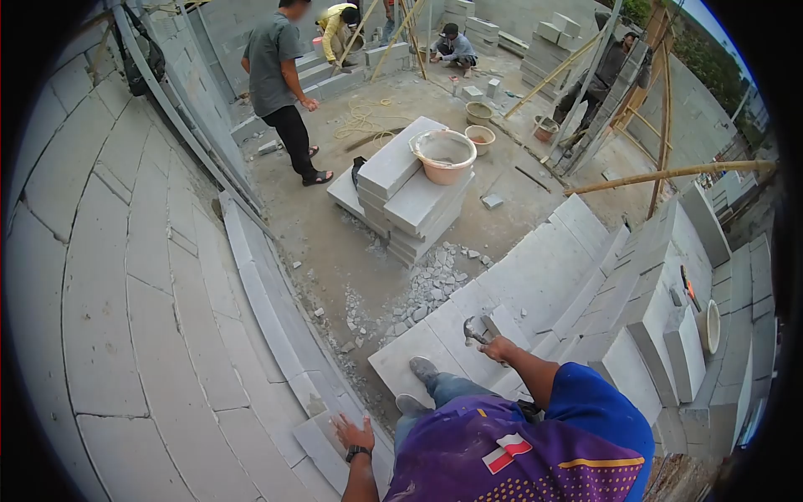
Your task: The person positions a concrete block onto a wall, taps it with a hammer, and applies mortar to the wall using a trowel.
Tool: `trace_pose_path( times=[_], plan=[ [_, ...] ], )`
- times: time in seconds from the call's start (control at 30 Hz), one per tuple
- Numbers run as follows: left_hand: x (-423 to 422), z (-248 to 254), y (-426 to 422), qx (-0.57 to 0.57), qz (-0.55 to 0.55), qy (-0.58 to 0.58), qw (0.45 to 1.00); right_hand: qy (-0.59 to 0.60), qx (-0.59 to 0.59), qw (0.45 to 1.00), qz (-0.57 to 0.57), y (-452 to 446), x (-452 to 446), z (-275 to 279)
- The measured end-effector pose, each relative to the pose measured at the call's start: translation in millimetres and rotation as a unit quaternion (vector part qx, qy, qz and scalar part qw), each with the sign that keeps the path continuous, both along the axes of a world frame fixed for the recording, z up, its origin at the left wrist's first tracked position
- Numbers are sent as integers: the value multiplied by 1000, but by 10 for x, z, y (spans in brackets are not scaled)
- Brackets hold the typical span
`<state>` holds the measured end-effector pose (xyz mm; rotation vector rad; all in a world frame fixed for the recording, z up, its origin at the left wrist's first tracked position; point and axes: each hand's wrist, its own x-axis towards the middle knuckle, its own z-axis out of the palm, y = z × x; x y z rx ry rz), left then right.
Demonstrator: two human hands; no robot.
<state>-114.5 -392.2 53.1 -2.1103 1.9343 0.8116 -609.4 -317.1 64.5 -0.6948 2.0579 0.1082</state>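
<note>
My right hand (500,349) is wrapped round a claw hammer (473,331), its metal head pointing away from me above pale grey blocks. A narrow block piece (507,325) lies close beside that hand. My left hand (354,432) rests with fingers spread on a light grey block (319,443) at the near end of the low block course along the left wall. A dark watch (359,453) is on the left wrist. My shoes (424,368) stand between the two hands on the block surface.
A block stack (414,188) bears a mortar basin (446,155); rubble (431,280) lies before it. A person in grey (274,71) stands at its left. Other people work at the back. A tall block wall (109,276) rises left; a bamboo pole (669,177) crosses right.
</note>
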Motion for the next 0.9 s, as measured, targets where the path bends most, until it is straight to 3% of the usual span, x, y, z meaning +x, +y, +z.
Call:
trace_pose_path(
  times=[0.2,0.4,0.53,0.9],
  plan=[
    [-177,-90,-632,-13,-204,12,979,34,-102,992,-68,1053,449,252],
    [-339,-112,-977,2,-305,-11,952,144,-170,946,-237,2054,905,447],
    [-510,-134,-1006,23,-347,-28,937,134,-149,910,-363,2345,860,982],
    [-1445,-153,-644,49,-414,71,906,314,-171,729,-584,2909,319,748]
  ],
)
